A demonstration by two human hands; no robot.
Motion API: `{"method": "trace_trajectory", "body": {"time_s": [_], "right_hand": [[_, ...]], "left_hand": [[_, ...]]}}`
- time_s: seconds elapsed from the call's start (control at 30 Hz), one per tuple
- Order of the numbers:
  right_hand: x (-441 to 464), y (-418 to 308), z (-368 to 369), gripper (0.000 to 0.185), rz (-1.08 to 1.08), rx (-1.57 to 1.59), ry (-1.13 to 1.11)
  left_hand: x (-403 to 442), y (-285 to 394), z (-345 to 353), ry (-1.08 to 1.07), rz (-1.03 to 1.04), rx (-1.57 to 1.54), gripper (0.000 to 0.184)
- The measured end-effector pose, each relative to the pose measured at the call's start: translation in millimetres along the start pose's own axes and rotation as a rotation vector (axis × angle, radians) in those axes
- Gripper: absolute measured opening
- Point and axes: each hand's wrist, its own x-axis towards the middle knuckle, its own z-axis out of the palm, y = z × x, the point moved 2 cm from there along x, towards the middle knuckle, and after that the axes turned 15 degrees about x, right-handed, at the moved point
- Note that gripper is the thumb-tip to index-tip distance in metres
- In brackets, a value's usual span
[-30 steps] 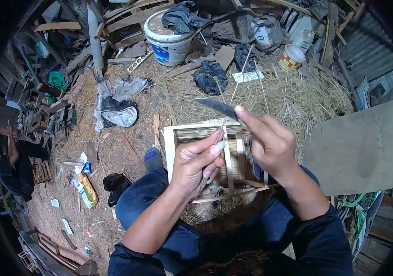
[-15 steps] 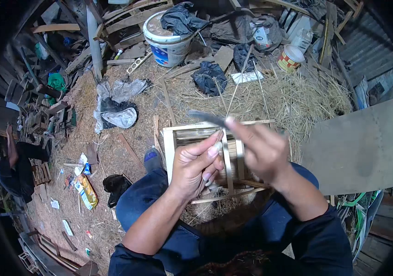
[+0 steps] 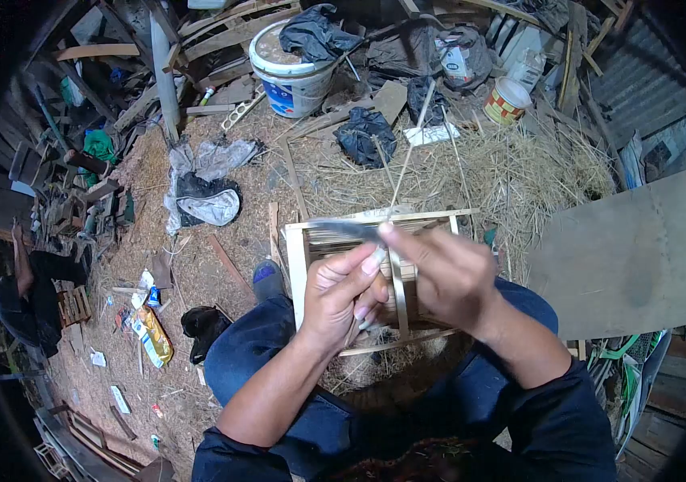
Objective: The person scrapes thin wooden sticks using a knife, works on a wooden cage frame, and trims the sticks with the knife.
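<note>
My left hand (image 3: 339, 293) is closed, pinching a thin pale bamboo strip (image 3: 409, 153) that slants up and away from the fingertips. In my right hand (image 3: 455, 269) is a knife, its dark blade (image 3: 343, 228) pointing left and smeared by motion. The blade lies across the strip, just above my left fingertips; whether it touches is unclear. Beneath both hands, between my legs, stands a pale wooden frame (image 3: 296, 277) with thin slats inside, partly hidden by my hands.
Straw (image 3: 536, 177) and wood shavings cover the ground. A large white bucket (image 3: 294, 88) and a smaller tub (image 3: 507, 100) stand beyond the frame. A flat board (image 3: 632, 257) lies at right. Another person (image 3: 29, 281) sits at far left.
My right hand has moved slightly left and down, bringing the knife blade lower, closer to my left fingertips. My left hand stays nearly in place, still gripping the strip.
</note>
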Motion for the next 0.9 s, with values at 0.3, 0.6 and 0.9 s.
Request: {"method": "trace_trajectory", "body": {"time_s": [0.3,0.6,0.9], "right_hand": [[10,1,-11,0.055,0.086,0.064,0.004],[-1,-3,-1,0.057,0.066,0.019,-0.043],[1,-5,1,0.058,0.025,0.070,-0.002]], "left_hand": [[-1,4,0,-0.010,0.018,0.045,0.031],[-2,2,2,0.016,0.027,-0.015,0.032],[-3,-1,-1,0.038,0.001,0.067,0.036]]}}
